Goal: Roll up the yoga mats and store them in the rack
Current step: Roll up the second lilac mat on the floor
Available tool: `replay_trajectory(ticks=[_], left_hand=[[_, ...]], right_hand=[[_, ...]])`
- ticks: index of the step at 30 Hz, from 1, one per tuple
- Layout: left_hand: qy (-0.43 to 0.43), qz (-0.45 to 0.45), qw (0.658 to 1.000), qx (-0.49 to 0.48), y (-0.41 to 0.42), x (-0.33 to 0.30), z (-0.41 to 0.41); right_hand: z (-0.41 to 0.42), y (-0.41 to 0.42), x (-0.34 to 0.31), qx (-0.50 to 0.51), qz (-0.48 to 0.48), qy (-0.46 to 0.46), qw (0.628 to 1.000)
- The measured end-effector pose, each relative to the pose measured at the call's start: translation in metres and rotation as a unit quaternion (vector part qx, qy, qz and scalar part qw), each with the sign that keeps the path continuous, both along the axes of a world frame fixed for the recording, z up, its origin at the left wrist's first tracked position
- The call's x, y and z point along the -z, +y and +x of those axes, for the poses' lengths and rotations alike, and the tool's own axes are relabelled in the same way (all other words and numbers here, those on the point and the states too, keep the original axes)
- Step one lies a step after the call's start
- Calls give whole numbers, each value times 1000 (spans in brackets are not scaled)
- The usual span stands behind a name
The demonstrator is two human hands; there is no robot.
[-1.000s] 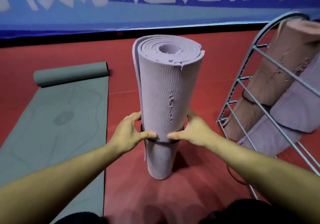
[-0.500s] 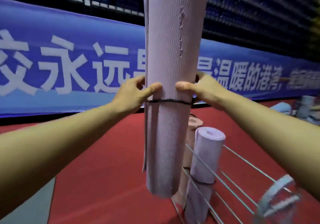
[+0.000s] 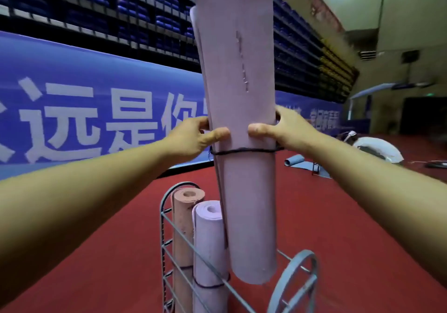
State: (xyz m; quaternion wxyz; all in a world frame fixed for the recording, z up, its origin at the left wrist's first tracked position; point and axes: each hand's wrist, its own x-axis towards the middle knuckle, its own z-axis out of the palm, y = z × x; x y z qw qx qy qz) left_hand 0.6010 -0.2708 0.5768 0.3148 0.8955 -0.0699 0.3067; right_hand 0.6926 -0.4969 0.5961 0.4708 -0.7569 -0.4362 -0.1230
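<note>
I hold a rolled lilac yoga mat (image 3: pixel 242 94) upright in the air, bound by a thin black band (image 3: pixel 244 150) around its middle. My left hand (image 3: pixel 193 137) grips its left side and my right hand (image 3: pixel 283 128) its right side, both just above the band. The mat's lower end hangs over the grey wire rack (image 3: pixel 294 281). In the rack stand a rolled pinkish-brown mat (image 3: pixel 183 218) and a rolled lilac mat (image 3: pixel 209 240), just left of the held one.
Red sports floor (image 3: pixel 338 215) surrounds the rack. A blue banner (image 3: pixel 96 104) with white characters runs along the wall behind. A partly rolled blue-grey mat (image 3: pixel 300 162) and a white object (image 3: pixel 379 150) lie on the floor at the far right.
I lifted the rolled lilac mat off the floor and carried it right; it now hangs over the rack. The view turned away from the grey mat on the floor.
</note>
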Motion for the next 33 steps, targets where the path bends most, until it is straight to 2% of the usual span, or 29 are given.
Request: replay_trajectory(ticks=[2, 4, 8, 11, 13, 16, 19, 21, 24, 26, 30, 31, 33], left_hand=[[45, -3, 999, 24, 2, 22, 22], [47, -30, 997, 50, 1, 42, 40], [12, -176, 982, 70, 0, 78, 71], [45, -202, 975, 80, 6, 117, 92], [60, -202, 976, 51, 14, 154, 104], [101, -188, 977, 8, 19, 214, 115], [139, -179, 974, 6, 15, 264, 113], [152, -156, 976, 1, 10, 291, 108], [154, -135, 978, -26, 7, 321, 105], [150, -147, 977, -27, 6, 326, 110], [172, -131, 976, -6, 7, 311, 119], [179, -120, 977, -1, 9, 308, 120], [177, -81, 981, -8, 14, 301, 115]], right_hand=[[27, -4, 37, 9, -6, 27, 1000], [51, -3, 82, 18, -8, 67, 998], [81, 9, 188, 27, -47, 147, 988], [94, 16, 244, -8, -114, 202, 973], [105, 21, 250, -14, -143, 210, 967], [111, 27, 231, -18, -83, 279, 956], [110, 32, 229, -13, -65, 422, 904], [107, 30, 241, -4, -133, 464, 876], [108, 33, 257, 40, -250, 407, 878], [108, 35, 255, 61, -280, 358, 889], [114, 40, 248, 105, -345, 329, 873], [115, 43, 244, 136, -377, 280, 872], [112, 52, 231, 201, -421, 125, 876]])
